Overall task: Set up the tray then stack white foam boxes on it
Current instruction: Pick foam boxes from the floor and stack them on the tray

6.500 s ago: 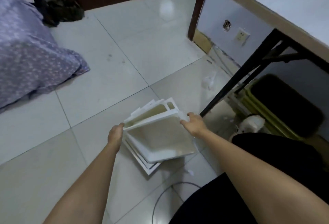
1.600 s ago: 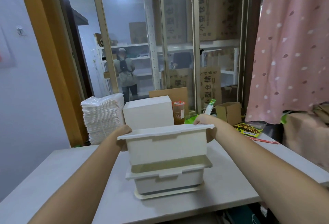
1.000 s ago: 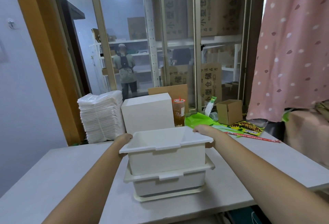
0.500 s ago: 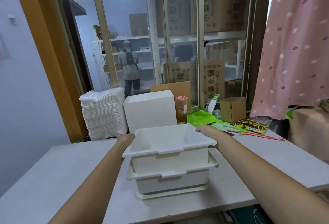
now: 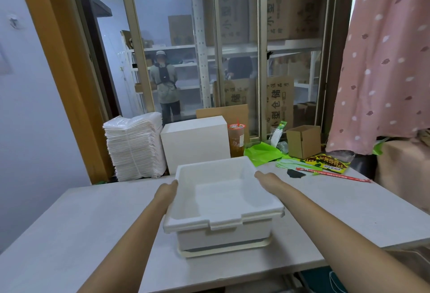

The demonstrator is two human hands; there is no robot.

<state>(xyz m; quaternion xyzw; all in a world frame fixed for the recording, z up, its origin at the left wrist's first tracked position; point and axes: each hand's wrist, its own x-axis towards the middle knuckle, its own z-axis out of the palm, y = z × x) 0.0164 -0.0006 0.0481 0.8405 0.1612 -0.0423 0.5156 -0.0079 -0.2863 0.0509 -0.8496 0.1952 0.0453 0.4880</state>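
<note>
Two bare hands bracket the open-topped white foam box (image 5: 223, 197): the left hand (image 5: 166, 191) lies against its left rim and the right hand (image 5: 264, 176) against the far right rim. Whether each grip is closed on the rim or merely resting there I cannot tell, since the fingers are hidden behind the foam. This box sits nested in a second white foam box (image 5: 223, 234) below, which stands on the cream flat tray (image 5: 225, 249) near the front edge of the pale grey surface (image 5: 93, 223).

To finish this step well, I would press both sides down evenly so the rims meet flush, keeping the stack square over the tray, as foam dents easily under one-sided force.

Behind stand a closed white foam cube (image 5: 194, 146), a tall stack of white foam lids (image 5: 135, 147), a sealed drink cup (image 5: 236, 139), a green plastic bag (image 5: 263, 155) and a small cardboard carton (image 5: 303, 140). None appears to crowd the stack.
</note>
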